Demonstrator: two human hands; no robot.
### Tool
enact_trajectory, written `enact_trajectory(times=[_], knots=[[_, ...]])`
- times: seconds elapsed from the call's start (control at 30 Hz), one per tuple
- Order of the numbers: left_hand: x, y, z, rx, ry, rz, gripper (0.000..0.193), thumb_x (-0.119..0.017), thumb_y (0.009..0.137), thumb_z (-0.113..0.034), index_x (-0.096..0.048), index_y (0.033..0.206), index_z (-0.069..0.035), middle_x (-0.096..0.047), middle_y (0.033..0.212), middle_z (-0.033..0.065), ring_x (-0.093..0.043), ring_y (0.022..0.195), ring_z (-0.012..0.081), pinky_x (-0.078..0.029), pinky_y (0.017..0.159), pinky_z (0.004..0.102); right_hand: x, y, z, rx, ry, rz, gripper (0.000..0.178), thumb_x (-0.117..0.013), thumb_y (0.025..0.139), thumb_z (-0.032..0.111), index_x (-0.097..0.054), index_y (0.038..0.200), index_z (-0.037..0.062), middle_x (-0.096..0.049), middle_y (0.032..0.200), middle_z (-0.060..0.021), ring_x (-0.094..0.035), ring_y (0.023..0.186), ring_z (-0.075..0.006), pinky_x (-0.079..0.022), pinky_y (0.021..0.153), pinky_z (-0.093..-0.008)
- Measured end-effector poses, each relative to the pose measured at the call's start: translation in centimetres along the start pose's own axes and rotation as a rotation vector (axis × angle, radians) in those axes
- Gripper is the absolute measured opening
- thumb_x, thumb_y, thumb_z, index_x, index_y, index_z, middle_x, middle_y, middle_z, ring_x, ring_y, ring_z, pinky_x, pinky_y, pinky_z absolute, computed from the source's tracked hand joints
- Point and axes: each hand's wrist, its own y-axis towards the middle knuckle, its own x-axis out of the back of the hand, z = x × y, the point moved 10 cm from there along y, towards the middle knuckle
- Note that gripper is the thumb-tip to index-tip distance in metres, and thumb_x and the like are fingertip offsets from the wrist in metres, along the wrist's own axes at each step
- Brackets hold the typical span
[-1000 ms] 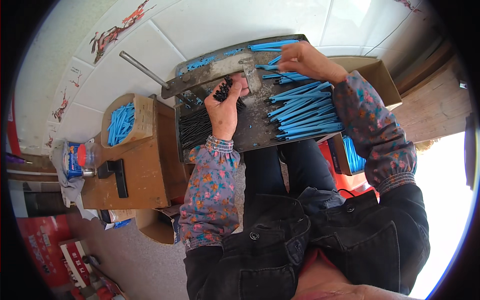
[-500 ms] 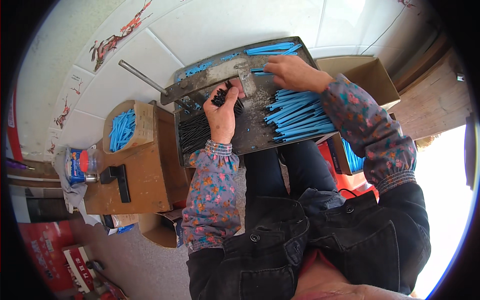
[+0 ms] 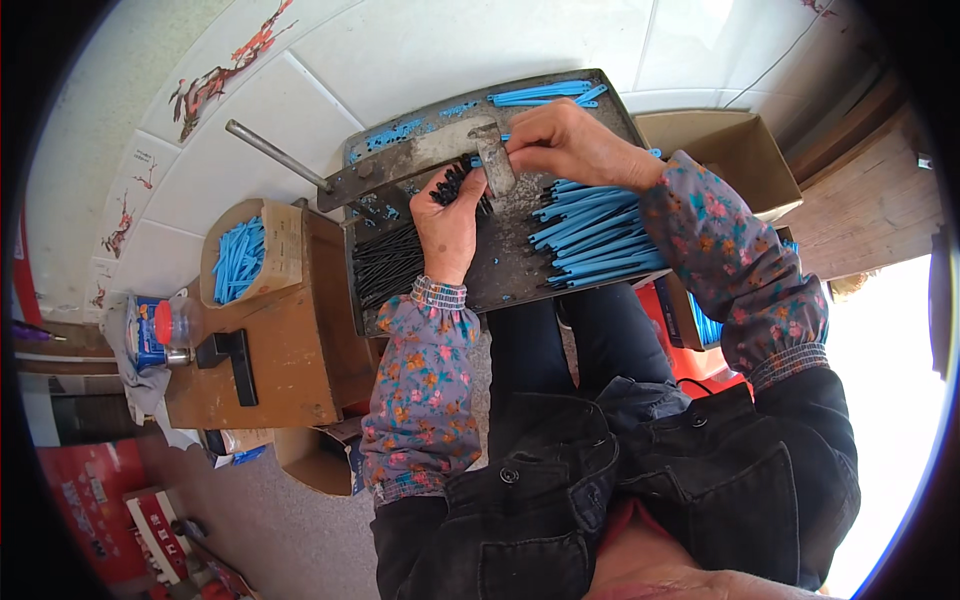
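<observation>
Gripping black rods (image 3: pixel 455 186) at upper centre, the left hand (image 3: pixel 446 230) faces the right hand (image 3: pixel 578 146), fingertips together, any hold unclear, across a metal plate (image 3: pixel 497 172).

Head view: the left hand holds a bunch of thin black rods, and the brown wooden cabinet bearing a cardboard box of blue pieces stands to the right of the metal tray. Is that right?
No: the head view shows the brown wooden cabinet left of the metal tray. The cardboard box of blue pieces and the left hand holding thin black rods are right.
</observation>
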Motion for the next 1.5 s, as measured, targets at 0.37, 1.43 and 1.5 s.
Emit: enact_trajectory(times=[0.37, 1.43, 1.5], knots=[[0.2, -0.2, 1.3, 0.031, -0.051, 0.018, 0.015, -0.064, 0.089, -0.01, -0.066, 0.092, 0.005, -0.063, 0.077, -0.0004, -0.053, 0.07, 0.0061, -0.043, 0.065, 0.0225, -1.9, -1.1, -8.1, 0.071, -0.675, 0.076, 0.015, -0.064, 0.078, 0.015, -0.069, 0.084, 0.0021, -0.065, 0.075, -0.0145, -0.061, 0.067, -0.0299, -0.049, 0.065, -0.0405], [0.2, -0.4, 0.5, 0.003, 0.014, 0.019, 0.02, -0.063, 0.091, -0.014, -0.066, 0.098, 0.004, -0.063, 0.081, -0.0005, -0.054, 0.073, 0.0072, -0.045, 0.069, 0.0238, 0.5, -1.6, -5.6, 0.223, -0.91, -0.067, 0.009, -0.062, 0.083, 0.008, -0.064, 0.082, -0.0007, -0.06, 0.077, -0.0086, -0.059, 0.071, -0.0242, -0.048, 0.063, -0.0324], [0.2, -0.3, 0.1, -0.005, -0.011, 0.007, 0.02, -0.063, 0.091, -0.014, -0.066, 0.097, 0.004, -0.063, 0.081, -0.0007, -0.053, 0.073, 0.0069, -0.045, 0.069, 0.0237, 0.6, -1.4, -5.0, 0.228, -0.836, -0.084, 0.009, -0.062, 0.083, 0.008, -0.064, 0.083, -0.0005, -0.06, 0.077, -0.009, -0.059, 0.071, -0.0243, -0.048, 0.063, -0.0327]])
